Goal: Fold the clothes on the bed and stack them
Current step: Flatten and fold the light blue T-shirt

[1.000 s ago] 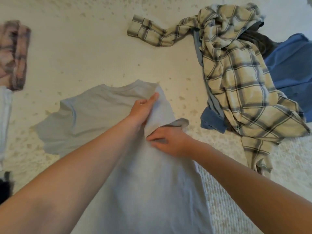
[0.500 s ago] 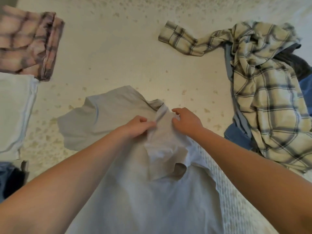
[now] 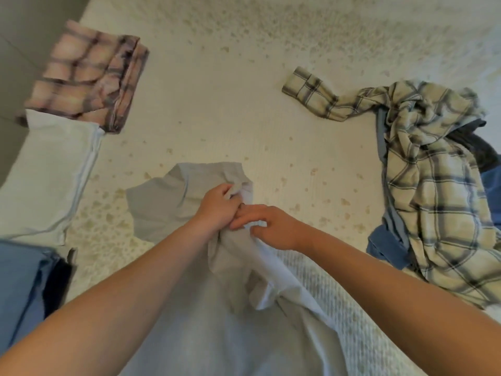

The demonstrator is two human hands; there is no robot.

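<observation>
Mid-fold on the bed (image 3: 217, 118): I had the pale grey T-shirt (image 3: 173, 207) laid out at the near middle of the cover, its body running back toward me, and I judged it only partly folded. My left hand (image 3: 217, 210) was curled round a bunch of cloth at the shirt's neck end, pinching it; my right hand (image 3: 273, 226), just to the right of the shirt's neck and touching the left hand, had its fingers bent onto the folded-over side, though I could not tell whether they pinched the cloth or merely pressed it.

To the left of the shirt lay what I took for finished work: a folded pink plaid garment (image 3: 86, 77) at the far side, a folded white garment (image 3: 46, 169) nearer, a folded blue garment (image 3: 19, 289) nearest. To the right of the shirt, well apart, a cream plaid shirt (image 3: 423, 185) sprawled over blue clothes (image 3: 385, 245) in a heap, all unfolded. By my reckoning, roughly half the load remained, and the folded pieces had not been gathered into one stack.
</observation>
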